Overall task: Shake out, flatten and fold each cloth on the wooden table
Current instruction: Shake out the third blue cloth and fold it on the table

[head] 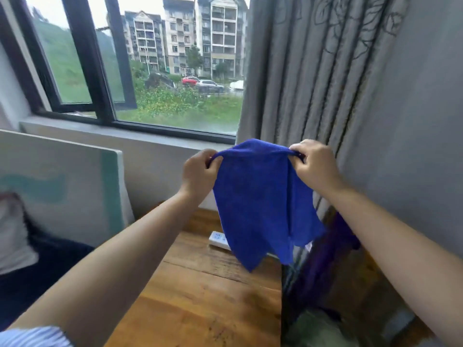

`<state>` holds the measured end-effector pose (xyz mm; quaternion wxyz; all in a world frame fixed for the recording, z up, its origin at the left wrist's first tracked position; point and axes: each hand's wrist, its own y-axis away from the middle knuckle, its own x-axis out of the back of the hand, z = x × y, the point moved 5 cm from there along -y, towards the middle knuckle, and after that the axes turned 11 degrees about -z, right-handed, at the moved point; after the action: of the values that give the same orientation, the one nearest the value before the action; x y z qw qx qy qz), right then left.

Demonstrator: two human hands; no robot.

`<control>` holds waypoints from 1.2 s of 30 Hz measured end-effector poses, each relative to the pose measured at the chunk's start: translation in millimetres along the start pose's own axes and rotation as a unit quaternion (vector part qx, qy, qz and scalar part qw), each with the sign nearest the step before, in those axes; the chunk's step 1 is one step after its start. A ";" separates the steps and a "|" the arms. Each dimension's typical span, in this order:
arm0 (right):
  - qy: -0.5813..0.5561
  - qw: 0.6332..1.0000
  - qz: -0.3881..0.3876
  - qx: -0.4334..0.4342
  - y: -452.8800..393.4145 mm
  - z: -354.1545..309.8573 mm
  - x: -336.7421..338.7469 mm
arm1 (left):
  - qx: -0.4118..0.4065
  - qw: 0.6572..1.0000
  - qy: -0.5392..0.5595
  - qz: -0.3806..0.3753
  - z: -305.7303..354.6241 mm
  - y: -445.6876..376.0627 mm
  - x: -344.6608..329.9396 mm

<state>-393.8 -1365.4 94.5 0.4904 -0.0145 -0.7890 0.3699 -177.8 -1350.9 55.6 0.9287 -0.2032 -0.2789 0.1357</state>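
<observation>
A blue cloth (pixel 260 201) hangs in the air above the wooden table (pixel 200 296). My left hand (pixel 198 172) pinches its upper left corner and my right hand (pixel 313 162) pinches its upper right corner. The top edge bulges up between my hands and the lower part drapes down in loose folds, its bottom tips just above the table's far right side. A dark purple cloth (pixel 325 259) hangs blurred beyond the table's right edge, partly hidden behind the blue one.
A white power strip (pixel 218 239) lies on the table's far side, partly behind the blue cloth. A canvas board (pixel 62 186) leans at the left. The grey curtain (pixel 325 71) hangs at the right, the window (pixel 150 58) ahead. A greenish object (pixel 318 329) sits low right.
</observation>
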 end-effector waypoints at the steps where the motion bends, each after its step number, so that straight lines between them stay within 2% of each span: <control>1: -0.003 1.000 -0.003 0.006 -1.6 -24.3 -8.1 | -0.002 1.000 -0.015 0.006 -6.0 7.6 25.7; 5: -0.039 0.999 -0.021 0.011 -5.0 -92.6 -43.5 | 0.007 0.998 -0.058 0.029 -30.9 28.6 104.7; 11: -0.085 0.988 -0.129 0.004 -8.8 -159.7 -119.2 | 0.063 0.990 -0.122 0.018 -85.1 64.4 179.3; 17: -0.109 0.960 -0.258 -0.010 -17.9 -198.5 -207.8 | 0.159 0.976 -0.151 0.020 -164.3 84.8 216.4; 19: -0.121 0.952 -0.279 -0.020 -27.7 -203.6 -234.3 | 0.174 0.972 -0.157 0.014 -187.3 84.1 222.0; 24: -0.149 0.946 -0.285 -0.043 -67.2 -212.9 -301.4 | 0.198 0.959 -0.202 0.015 -238.9 58.5 238.4; 28: -0.196 0.939 -0.274 -0.066 -93.6 -209.2 -348.9 | 0.200 0.961 -0.188 0.018 -264.1 20.7 247.7; 30: -0.222 0.934 -0.269 -0.077 -96.2 -203.5 -362.1 | 0.202 0.965 -0.167 -0.010 -272.9 6.7 243.9; 32: -0.236 0.927 -0.270 -0.104 -95.0 -188.6 -379.2 | 0.226 0.962 -0.131 -0.082 -292.7 -5.7 228.1; 36: -0.222 0.909 -0.317 -0.156 -59.3 -146.7 -418.3 | 0.283 0.926 -0.101 -0.230 -339.1 11.1 171.7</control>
<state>-41.7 -1486.2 -153.2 0.3854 0.2424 -0.8882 0.0609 153.7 -1380.7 -128.3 0.9201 0.1526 -0.3606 0.0113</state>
